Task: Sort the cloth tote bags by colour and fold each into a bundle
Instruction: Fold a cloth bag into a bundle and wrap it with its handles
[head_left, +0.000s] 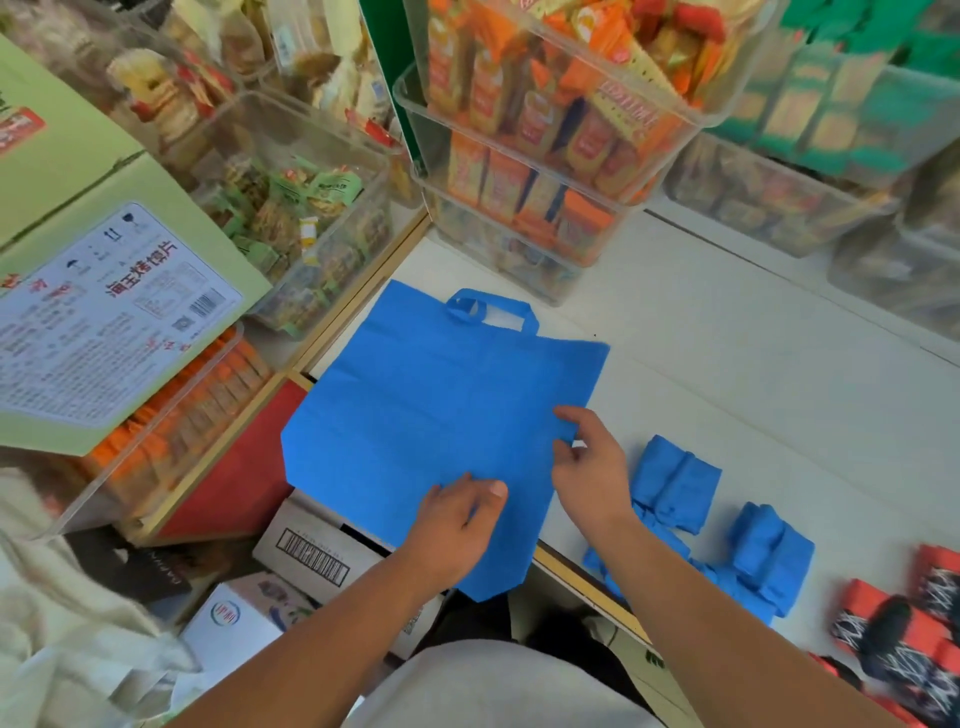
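A blue tote bag (431, 410) lies flat on the white shelf top (727, 374), handles pointing away from me, its near corner hanging over the shelf edge. My left hand (457, 525) rests on the bag's near part, fingers curled over the cloth. My right hand (587, 462) pinches the bag's right edge between thumb and fingers. Two folded blue bundles (675, 483) (769, 556) sit to the right of my right hand. Red-and-black folded bags (904, 629) lie at the far right.
Clear plastic bins of orange snack packs (540, 135) stand stacked behind the bag, more bins (779, 197) to the right. A green carton (104, 312) sits on bins at the left. Cardboard boxes (311, 561) lie on the floor below the shelf edge.
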